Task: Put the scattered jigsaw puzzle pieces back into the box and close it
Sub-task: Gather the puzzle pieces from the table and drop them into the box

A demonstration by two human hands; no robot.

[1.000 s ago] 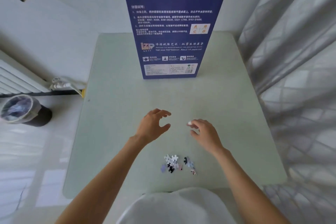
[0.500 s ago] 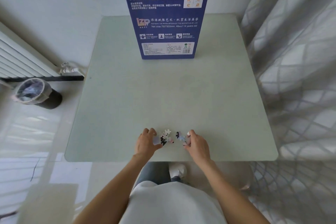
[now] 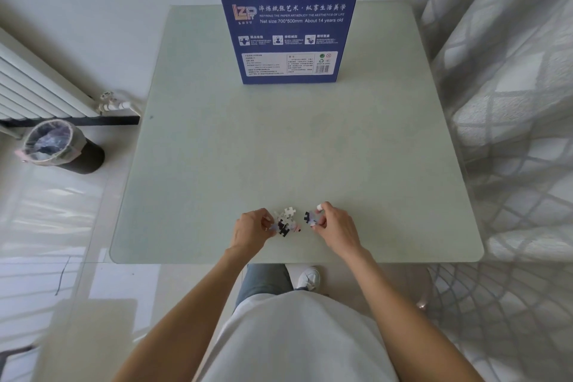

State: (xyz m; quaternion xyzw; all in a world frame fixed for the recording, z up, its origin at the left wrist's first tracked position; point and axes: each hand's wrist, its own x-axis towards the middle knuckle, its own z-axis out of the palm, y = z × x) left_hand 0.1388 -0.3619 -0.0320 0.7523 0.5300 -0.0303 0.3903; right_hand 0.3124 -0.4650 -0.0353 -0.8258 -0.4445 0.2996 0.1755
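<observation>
I see the room first: a pale wall behind, a white radiator at the left with a lined waste bin on the shiny floor below it, and a sheer patterned curtain along the right side. In the middle stands the pale green table, and at its far edge the tall blue box stands upright; its top is cut off by the view, so I cannot tell from here if the flaps are open.

The puzzle pieces lie in a small loose cluster near the front edge of the table, well apart from the box. My left hand is at the left side of the cluster, fingers curled and, as far as I can judge, pinching a piece at its edge. My right hand is at the right side, with thumb and fingers closed on a dark piece.

For this step I think it is better to sweep the two hands together and gather all pieces in one cupped load, not one by one, because the pieces are thin and flat on a smooth surface. Sliding them to the table edge could help to lift them. Then I must carry them high enough to pass over the top of the box, keeping the hands closed below so nothing drops on the floor.
</observation>
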